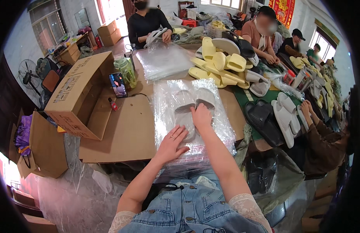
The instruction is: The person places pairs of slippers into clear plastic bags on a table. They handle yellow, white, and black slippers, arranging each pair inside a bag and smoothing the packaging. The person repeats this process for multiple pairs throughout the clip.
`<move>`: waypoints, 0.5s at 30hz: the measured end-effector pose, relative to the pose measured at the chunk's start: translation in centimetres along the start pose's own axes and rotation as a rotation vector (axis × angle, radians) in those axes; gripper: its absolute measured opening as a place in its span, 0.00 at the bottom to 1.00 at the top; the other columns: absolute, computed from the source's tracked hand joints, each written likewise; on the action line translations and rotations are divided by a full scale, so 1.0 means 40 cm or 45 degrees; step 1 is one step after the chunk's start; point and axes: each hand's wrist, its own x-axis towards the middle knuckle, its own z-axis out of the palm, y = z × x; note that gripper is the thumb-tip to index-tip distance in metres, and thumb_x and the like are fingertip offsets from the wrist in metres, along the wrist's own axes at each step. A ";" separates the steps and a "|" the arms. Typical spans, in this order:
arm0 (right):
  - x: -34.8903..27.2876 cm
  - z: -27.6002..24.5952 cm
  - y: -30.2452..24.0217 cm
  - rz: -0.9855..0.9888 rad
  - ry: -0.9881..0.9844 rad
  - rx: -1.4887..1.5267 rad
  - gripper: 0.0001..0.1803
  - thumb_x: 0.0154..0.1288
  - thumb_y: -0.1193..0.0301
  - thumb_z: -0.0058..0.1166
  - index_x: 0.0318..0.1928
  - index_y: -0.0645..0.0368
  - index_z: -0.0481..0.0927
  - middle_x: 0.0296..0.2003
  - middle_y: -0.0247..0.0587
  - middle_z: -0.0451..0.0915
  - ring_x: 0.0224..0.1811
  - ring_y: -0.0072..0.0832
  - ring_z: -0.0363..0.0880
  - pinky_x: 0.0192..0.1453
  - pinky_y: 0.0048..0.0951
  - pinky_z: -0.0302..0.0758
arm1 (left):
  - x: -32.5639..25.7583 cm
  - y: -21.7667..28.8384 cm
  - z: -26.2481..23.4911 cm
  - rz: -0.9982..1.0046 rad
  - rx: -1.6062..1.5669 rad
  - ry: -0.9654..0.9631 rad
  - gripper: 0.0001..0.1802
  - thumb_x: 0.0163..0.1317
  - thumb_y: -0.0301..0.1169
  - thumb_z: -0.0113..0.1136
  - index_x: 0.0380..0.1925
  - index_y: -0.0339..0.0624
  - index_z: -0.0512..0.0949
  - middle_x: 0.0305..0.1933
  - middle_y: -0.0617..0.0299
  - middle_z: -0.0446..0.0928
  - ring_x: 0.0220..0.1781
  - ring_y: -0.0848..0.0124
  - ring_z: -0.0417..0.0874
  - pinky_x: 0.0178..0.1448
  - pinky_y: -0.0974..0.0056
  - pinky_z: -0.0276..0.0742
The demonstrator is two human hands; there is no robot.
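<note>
A pair of light grey slippers lies with the straps toward the far side, in or under a clear plastic bag on a stack of such bags in front of me. My left hand rests flat on the bag's near left part, fingers stretched out and a ring on one finger. My right hand is bent at the slippers' straps, thumb and fingers closing on the right slipper. Its fingertips are partly hidden, and glare on the film blurs whether they are inside the bag.
Another bag stack lies beyond. Yellow slippers are heaped at the far right, with black slippers and white slippers nearer. Left stand a carton, a phone and a green bottle. Several co-workers sit around the table.
</note>
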 end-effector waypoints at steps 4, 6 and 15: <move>0.004 0.020 0.022 -0.099 0.092 -0.042 0.15 0.71 0.60 0.53 0.40 0.62 0.78 0.31 0.55 0.85 0.35 0.54 0.87 0.41 0.52 0.83 | -0.002 0.006 0.002 -0.141 0.073 0.074 0.55 0.53 0.53 0.75 0.75 0.41 0.60 0.82 0.40 0.50 0.83 0.42 0.52 0.83 0.48 0.52; 0.008 0.019 0.037 -0.111 0.111 0.021 0.14 0.69 0.60 0.54 0.37 0.60 0.78 0.29 0.56 0.84 0.33 0.56 0.85 0.41 0.55 0.81 | 0.001 0.016 0.000 -0.253 0.077 0.105 0.63 0.49 0.55 0.77 0.78 0.38 0.53 0.83 0.35 0.44 0.83 0.40 0.49 0.84 0.48 0.50; -0.114 -0.114 0.155 -0.189 0.072 0.195 0.12 0.66 0.63 0.54 0.33 0.60 0.78 0.25 0.56 0.82 0.30 0.56 0.83 0.37 0.56 0.78 | 0.003 -0.011 0.001 -0.306 -0.085 0.009 0.65 0.52 0.54 0.74 0.78 0.29 0.48 0.81 0.35 0.52 0.82 0.41 0.52 0.83 0.48 0.52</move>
